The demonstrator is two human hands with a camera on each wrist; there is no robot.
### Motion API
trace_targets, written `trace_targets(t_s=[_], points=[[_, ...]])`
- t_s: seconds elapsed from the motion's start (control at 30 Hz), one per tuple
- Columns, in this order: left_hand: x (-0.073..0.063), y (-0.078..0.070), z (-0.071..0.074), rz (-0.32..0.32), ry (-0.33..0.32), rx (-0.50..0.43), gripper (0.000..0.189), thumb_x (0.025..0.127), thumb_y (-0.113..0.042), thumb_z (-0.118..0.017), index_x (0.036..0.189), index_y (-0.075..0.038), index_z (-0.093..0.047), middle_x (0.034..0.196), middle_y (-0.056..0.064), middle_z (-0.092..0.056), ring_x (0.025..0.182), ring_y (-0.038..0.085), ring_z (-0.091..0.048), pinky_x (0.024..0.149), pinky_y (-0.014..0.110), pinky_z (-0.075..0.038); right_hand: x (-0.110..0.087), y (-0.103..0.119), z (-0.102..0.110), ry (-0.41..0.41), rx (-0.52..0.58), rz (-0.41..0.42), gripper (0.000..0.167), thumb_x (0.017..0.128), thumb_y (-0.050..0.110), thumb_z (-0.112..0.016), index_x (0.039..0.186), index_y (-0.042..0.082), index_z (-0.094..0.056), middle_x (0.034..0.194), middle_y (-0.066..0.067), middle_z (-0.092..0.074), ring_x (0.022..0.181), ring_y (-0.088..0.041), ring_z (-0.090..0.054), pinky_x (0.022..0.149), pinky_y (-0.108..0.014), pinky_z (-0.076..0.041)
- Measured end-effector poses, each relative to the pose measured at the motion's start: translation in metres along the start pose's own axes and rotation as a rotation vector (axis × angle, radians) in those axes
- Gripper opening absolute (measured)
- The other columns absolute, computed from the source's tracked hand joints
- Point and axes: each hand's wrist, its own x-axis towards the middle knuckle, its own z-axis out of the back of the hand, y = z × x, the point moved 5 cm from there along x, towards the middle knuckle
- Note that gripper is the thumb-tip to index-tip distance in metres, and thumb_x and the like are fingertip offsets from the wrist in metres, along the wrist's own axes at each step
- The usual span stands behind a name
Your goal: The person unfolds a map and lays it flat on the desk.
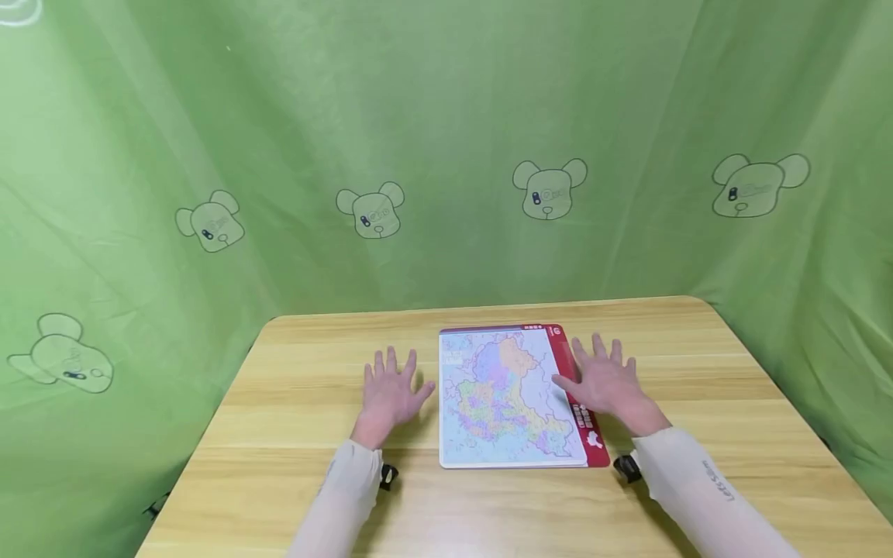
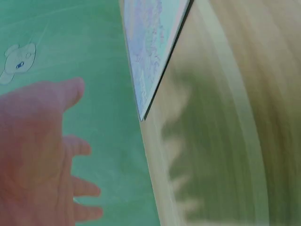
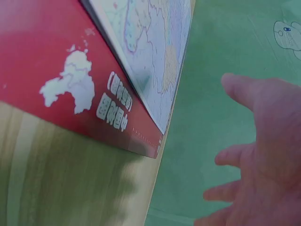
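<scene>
1 wooden table, 1 map puzzle board with a red border, 2 bare hands, left hand and right hand, 2 pale sleeves, 5 cartoon bear prints on 1 green cloth backdrop

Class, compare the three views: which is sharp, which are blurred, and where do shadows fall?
Head view: sharp, evenly lit, the map puzzle board readable. Left wrist view: blurred throughout, the left hand soft, finger shadows on the table. Right wrist view: right hand blurred, red border sharper.
</scene>
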Motion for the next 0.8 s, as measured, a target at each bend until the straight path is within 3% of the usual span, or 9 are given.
trace_targets(t_s=[0.2, 0.43, 0.63, 0.8], points=[[-0.004, -0.012, -0.008, -0.176, 0.045, 0.019, 0.07, 0.096, -0.057, -0.034, 0.152, -0.016, -0.021, 0.153, 0.02, -0.017, 0.139, 0.041, -0.017, 0.11, 0.054, -0.017, -0.006, 0.012, -0.003, 0.004, -0.003, 0.169, 0.08, 0.09, 0.047, -0.058, 0.146, -0.002, -0.029, 0.148, -0.035, -0.017, 0.13, -0.06, -0.014, 0.102, -0.07, -0.017], [-0.014, -0.029, -0.021, -0.379, 0.056, 0.109, 0.067, 0.097, -0.054, -0.035, 0.15, -0.014, -0.027, 0.153, 0.017, -0.023, 0.138, 0.036, -0.023, 0.11, 0.051, -0.023, -0.02, 0.019, -0.012, 0.027, -0.057, 0.327, 0.072, 0.088, 0.044, -0.062, 0.143, 0.003, -0.04, 0.15, -0.028, -0.021, 0.134, -0.052, -0.018, 0.104, -0.062, -0.025], [-0.02, -0.035, -0.03, -0.467, 0.063, 0.187, 0.066, 0.097, -0.056, -0.032, 0.151, -0.017, -0.026, 0.154, 0.014, -0.023, 0.14, 0.033, -0.021, 0.111, 0.049, -0.023, -0.032, 0.026, -0.02, 0.049, -0.111, 0.443, 0.067, 0.088, 0.046, -0.062, 0.141, 0.007, -0.046, 0.149, -0.025, -0.028, 0.135, -0.049, -0.02, 0.105, -0.059, -0.027], [-0.025, -0.04, -0.03, -0.518, 0.082, 0.208, 0.066, 0.097, -0.056, -0.033, 0.151, -0.017, -0.026, 0.154, 0.013, -0.023, 0.14, 0.032, -0.021, 0.112, 0.048, -0.022, -0.04, 0.034, -0.026, 0.085, -0.114, 0.499, 0.066, 0.089, 0.046, -0.06, 0.141, 0.008, -0.045, 0.148, -0.024, -0.029, 0.135, -0.048, -0.02, 0.106, -0.059, -0.026]])
